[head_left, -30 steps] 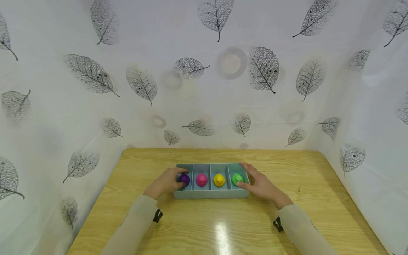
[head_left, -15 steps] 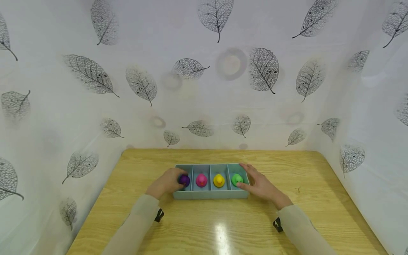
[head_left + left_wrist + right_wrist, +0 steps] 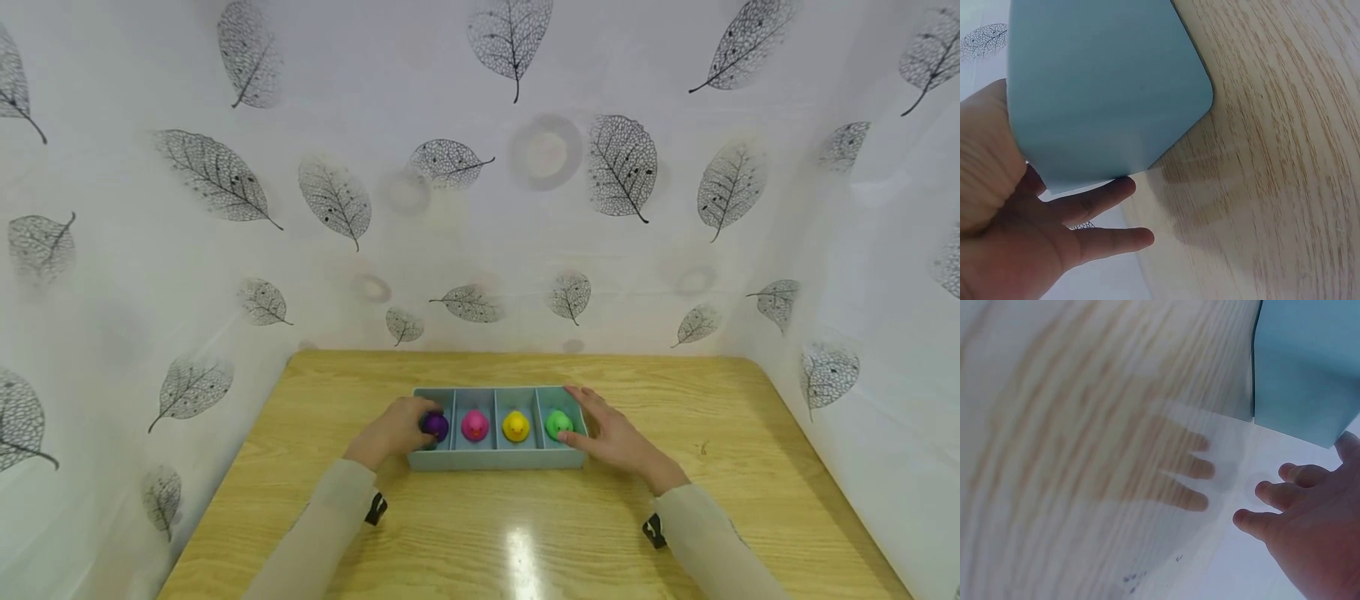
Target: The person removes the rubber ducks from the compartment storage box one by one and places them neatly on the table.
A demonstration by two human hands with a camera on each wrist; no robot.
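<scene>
A pale blue box with four-sided compartments (image 3: 495, 459) stands on the table, each compartment with one rubber duck. In the left end compartment my left hand (image 3: 386, 432) has thumb and index finger curled about the purple duck (image 3: 436, 427); its other fingers extend outside the box wall (image 3: 1110, 94) in the left wrist view. Beside it sit the pink duck (image 3: 475, 426) and the yellow duck (image 3: 515, 427). My right hand (image 3: 618, 437) spans the right end, fingers at the far rim, thumb tip overlapping the green duck (image 3: 558, 423). Its outer fingers (image 3: 1282, 495) stretch past the box.
The wooden table (image 3: 480, 533) extends around the box on every side. White fabric with a leaf print (image 3: 480, 233) encloses the table at the back and both sides. Dark bands with small devices (image 3: 655, 530) sit on the wrists.
My left hand has shifted very slightly right at the purple duck. The right hand, the box and the ducks keep their places; the head view tilts slightly.
</scene>
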